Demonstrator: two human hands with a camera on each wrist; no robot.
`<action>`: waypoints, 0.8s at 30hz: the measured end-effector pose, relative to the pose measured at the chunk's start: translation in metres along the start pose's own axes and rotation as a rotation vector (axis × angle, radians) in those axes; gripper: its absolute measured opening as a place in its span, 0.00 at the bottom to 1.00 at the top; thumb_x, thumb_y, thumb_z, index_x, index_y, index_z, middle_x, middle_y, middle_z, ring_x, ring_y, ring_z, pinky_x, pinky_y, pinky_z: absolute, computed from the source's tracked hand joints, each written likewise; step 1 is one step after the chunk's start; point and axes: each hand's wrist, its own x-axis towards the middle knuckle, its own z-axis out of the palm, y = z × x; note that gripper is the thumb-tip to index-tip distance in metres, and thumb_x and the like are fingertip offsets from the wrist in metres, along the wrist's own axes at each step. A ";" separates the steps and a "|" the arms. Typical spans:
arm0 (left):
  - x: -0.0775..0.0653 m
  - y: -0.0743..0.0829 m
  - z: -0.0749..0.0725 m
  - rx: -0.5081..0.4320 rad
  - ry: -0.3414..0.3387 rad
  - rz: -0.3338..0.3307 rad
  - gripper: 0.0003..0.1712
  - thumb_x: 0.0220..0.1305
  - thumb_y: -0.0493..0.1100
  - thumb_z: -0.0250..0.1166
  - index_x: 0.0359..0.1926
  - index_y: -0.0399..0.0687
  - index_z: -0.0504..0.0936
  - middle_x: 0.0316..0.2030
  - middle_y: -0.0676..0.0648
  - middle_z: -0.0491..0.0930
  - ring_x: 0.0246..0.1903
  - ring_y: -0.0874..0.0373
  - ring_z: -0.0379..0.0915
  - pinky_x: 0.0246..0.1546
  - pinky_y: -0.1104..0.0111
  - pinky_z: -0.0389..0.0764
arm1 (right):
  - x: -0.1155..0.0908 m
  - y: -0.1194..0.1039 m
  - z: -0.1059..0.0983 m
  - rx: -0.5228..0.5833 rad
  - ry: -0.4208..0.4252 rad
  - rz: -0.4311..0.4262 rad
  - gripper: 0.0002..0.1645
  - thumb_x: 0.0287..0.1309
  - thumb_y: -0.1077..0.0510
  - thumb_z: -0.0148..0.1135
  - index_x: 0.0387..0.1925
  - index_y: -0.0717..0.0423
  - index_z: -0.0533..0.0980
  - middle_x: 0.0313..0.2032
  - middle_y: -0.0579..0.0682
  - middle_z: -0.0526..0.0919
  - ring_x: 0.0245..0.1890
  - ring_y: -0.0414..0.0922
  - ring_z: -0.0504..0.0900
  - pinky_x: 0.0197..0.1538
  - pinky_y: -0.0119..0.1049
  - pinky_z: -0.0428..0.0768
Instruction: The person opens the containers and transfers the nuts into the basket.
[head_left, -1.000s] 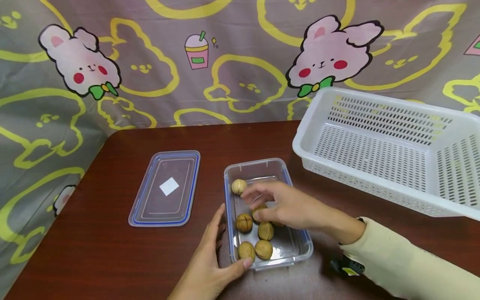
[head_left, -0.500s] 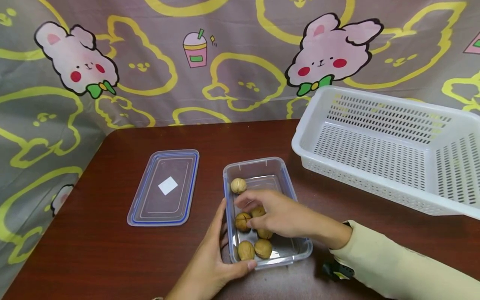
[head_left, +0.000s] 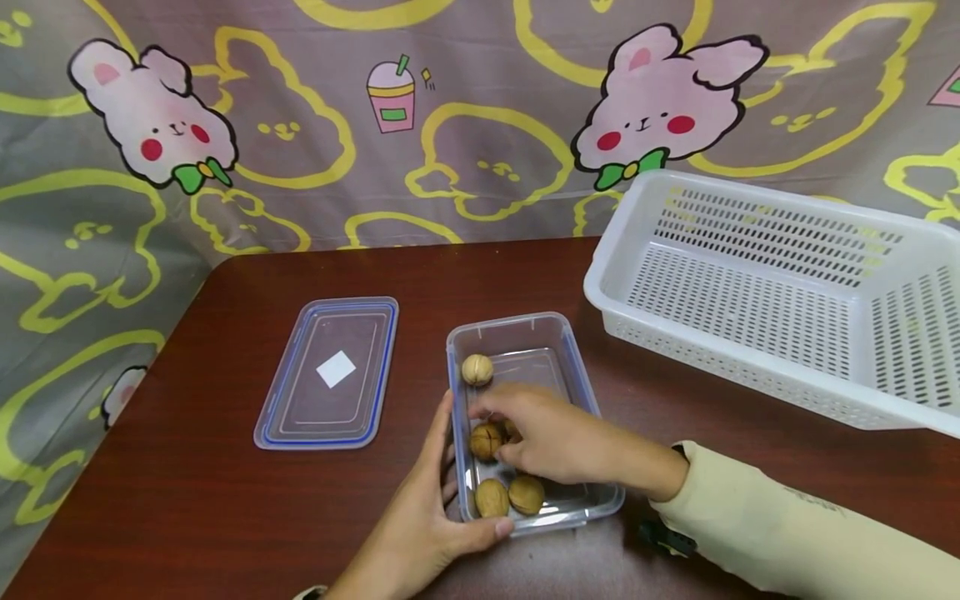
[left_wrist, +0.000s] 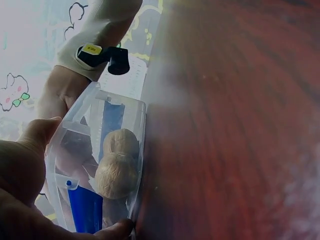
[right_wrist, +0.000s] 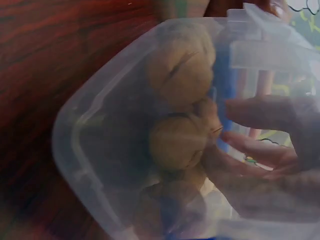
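Observation:
A clear plastic food container with blue edging stands on the table, holding several walnuts. My left hand grips its near left corner, thumb over the front rim and fingers along the left wall. Inside it, my right hand curls its thumb and fingers around a cracked-looking walnut and covers others behind it. Two walnuts lie by the front wall, and a paler walnut sits at the far left. Through the wall, the right wrist view shows the right fingertips against the walnuts.
Left of the container lies its flat clear lid with a blue seal and a white square label. A white perforated basket stands at the right. Behind the dark red-brown table hangs a patterned cloth.
My right hand has moved slightly left and down among the walnuts, closing in on the cracked-looking one. The left hand stays on the container, its thumb shifted slightly right along the rim.

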 end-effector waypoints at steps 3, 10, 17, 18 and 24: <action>0.000 0.000 0.000 -0.009 -0.006 -0.003 0.79 0.51 0.41 0.83 0.85 0.62 0.31 0.78 0.32 0.58 0.75 0.41 0.63 0.72 0.59 0.73 | 0.001 0.002 0.004 -0.077 -0.013 -0.009 0.24 0.54 0.70 0.69 0.54 0.55 0.83 0.49 0.48 0.86 0.51 0.44 0.82 0.60 0.45 0.82; 0.000 0.002 0.000 -0.004 -0.003 -0.018 0.79 0.51 0.41 0.83 0.85 0.62 0.31 0.79 0.33 0.57 0.73 0.42 0.66 0.69 0.64 0.77 | 0.004 0.004 0.013 -0.125 -0.019 0.010 0.19 0.56 0.68 0.70 0.51 0.56 0.83 0.46 0.47 0.86 0.50 0.45 0.82 0.60 0.48 0.82; 0.000 0.002 0.000 0.007 -0.001 -0.017 0.79 0.50 0.41 0.83 0.85 0.61 0.32 0.79 0.33 0.58 0.72 0.43 0.67 0.68 0.67 0.78 | 0.003 0.007 0.016 -0.130 0.019 -0.022 0.18 0.54 0.68 0.70 0.47 0.54 0.83 0.40 0.42 0.84 0.44 0.41 0.81 0.59 0.48 0.80; 0.000 0.002 0.000 0.006 -0.003 -0.015 0.79 0.50 0.42 0.83 0.85 0.61 0.31 0.79 0.33 0.57 0.72 0.43 0.67 0.68 0.67 0.77 | 0.003 0.007 0.016 -0.128 0.022 -0.026 0.18 0.54 0.68 0.70 0.47 0.53 0.83 0.39 0.41 0.84 0.44 0.41 0.81 0.60 0.49 0.80; 0.000 0.002 0.000 0.008 -0.006 -0.011 0.79 0.50 0.42 0.83 0.85 0.62 0.31 0.79 0.32 0.57 0.73 0.42 0.65 0.69 0.62 0.77 | 0.001 0.007 0.010 -0.055 0.013 -0.008 0.18 0.55 0.68 0.70 0.48 0.53 0.84 0.42 0.42 0.86 0.46 0.40 0.81 0.57 0.44 0.82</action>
